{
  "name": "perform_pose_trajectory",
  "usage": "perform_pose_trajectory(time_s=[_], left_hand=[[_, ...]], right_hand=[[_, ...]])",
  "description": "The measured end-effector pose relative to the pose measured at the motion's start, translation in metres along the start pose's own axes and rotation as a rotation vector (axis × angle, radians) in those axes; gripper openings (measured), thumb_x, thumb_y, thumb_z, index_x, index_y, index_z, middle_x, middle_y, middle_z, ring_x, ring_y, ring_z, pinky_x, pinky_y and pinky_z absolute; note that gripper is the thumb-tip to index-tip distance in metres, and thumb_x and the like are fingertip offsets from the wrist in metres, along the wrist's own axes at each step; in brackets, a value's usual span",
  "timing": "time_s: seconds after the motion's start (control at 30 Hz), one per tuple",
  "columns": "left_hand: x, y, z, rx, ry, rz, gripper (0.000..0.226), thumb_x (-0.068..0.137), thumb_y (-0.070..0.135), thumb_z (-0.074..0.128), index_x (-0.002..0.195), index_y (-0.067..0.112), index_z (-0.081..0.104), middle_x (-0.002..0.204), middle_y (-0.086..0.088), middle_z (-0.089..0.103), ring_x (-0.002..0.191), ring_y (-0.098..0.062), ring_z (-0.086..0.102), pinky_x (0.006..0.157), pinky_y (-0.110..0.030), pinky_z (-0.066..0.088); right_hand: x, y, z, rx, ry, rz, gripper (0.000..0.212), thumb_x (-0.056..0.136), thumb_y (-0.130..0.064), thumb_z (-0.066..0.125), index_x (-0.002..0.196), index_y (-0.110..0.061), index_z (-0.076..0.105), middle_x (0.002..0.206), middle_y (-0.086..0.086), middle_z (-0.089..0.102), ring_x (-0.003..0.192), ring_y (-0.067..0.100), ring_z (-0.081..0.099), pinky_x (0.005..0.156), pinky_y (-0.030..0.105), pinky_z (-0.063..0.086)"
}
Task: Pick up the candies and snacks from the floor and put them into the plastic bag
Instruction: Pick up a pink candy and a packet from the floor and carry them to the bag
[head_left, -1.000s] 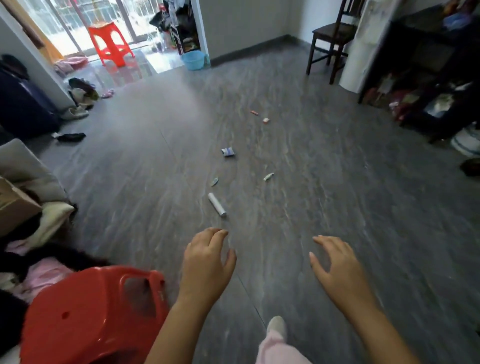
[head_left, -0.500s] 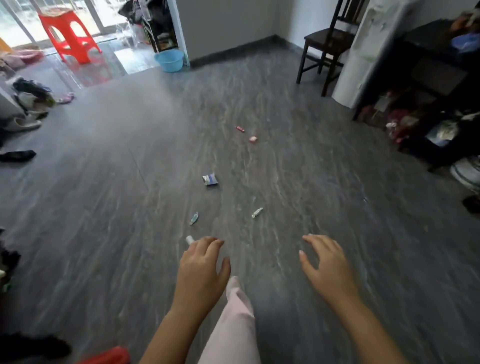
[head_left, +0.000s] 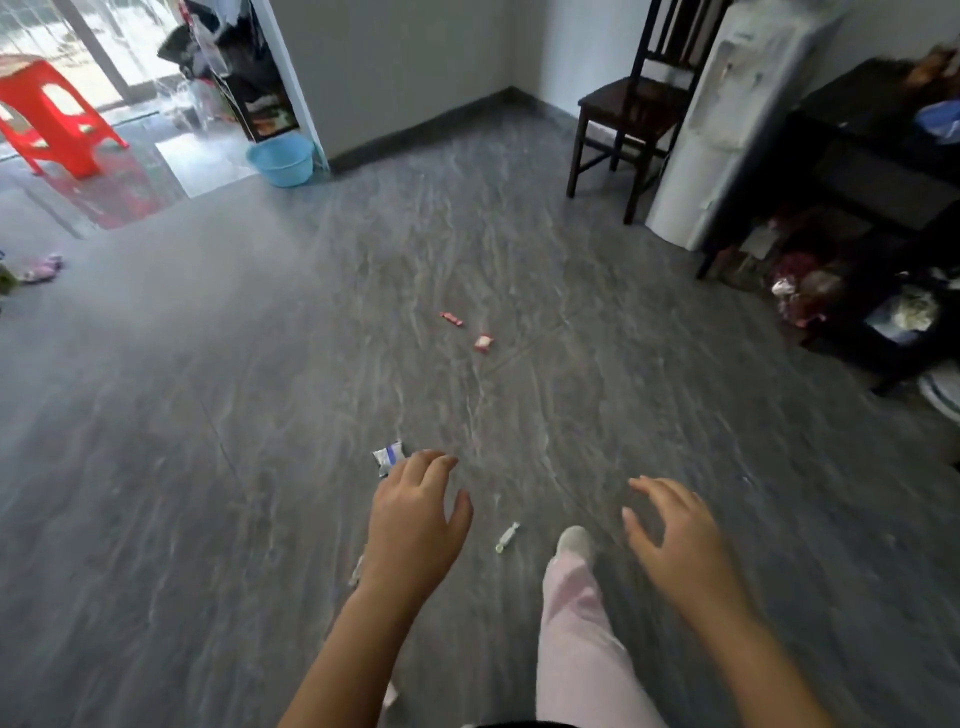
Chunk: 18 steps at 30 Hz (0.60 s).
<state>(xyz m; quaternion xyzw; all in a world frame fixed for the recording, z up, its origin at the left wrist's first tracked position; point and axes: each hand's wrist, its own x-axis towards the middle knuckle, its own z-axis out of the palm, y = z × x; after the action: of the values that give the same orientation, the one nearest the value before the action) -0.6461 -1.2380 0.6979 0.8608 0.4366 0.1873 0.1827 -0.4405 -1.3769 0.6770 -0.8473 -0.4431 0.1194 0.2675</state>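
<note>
We cannot read any words or numbers here. The little blue and white packet (head_left: 388, 457) has marks on it, but they are too blurry.

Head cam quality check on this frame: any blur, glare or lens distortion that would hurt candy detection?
Head view: motion blur smears the right hand and the frame edges; the blue-white packet and red candies are soft but readable. Head view: the glass door is blown out, with glare on the floor below it. Head view: wide-angle bending tilts the water dispenser and chair.
</note>
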Motion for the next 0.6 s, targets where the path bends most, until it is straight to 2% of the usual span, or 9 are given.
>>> perform_pose_trajectory(time_s=[0.13,0.33,0.6], left_hand=[[0.101,0.0,0.035,0.015,-0.031,-0.014,0.04,0.077,0.032,0.041,0.096,0.004,0.064,0.095,-0.012,0.066,0.083,-0.032,0.062,0.072,-0.04,0.05],[0.241,0.008,0.051,0.034,-0.009,-0.118,0.041,0.077,0.034,0.041,0.096,0.005,0.063,0.097,-0.011,0.066,0.086,-0.033,0.061,0.072,-0.042,0.051],[0.382,-0.043,0.053,0.067,0.009,-0.222,0.043,0.077,0.034,0.041,0.097,0.003,0.064,0.097,-0.013,0.066,0.087,-0.035,0.062,0.074,-0.044,0.05]], right_hand=[[0.111,0.02,0.005,0.018,0.012,0.017,0.027,0.08,-0.013,0.062,0.105,-0.003,0.062,0.109,0.017,0.064,0.104,0.034,0.056,0.09,0.039,0.042],[0.283,0.022,-0.006,-0.005,-0.101,-0.123,0.036,0.076,-0.028,0.05,0.099,-0.004,0.063,0.098,0.016,0.067,0.092,0.035,0.06,0.083,0.041,0.048],[0.456,-0.013,0.039,-0.012,-0.169,-0.168,0.034,0.074,-0.024,0.054,0.1,-0.003,0.063,0.098,0.017,0.066,0.092,0.036,0.06,0.083,0.043,0.048]])
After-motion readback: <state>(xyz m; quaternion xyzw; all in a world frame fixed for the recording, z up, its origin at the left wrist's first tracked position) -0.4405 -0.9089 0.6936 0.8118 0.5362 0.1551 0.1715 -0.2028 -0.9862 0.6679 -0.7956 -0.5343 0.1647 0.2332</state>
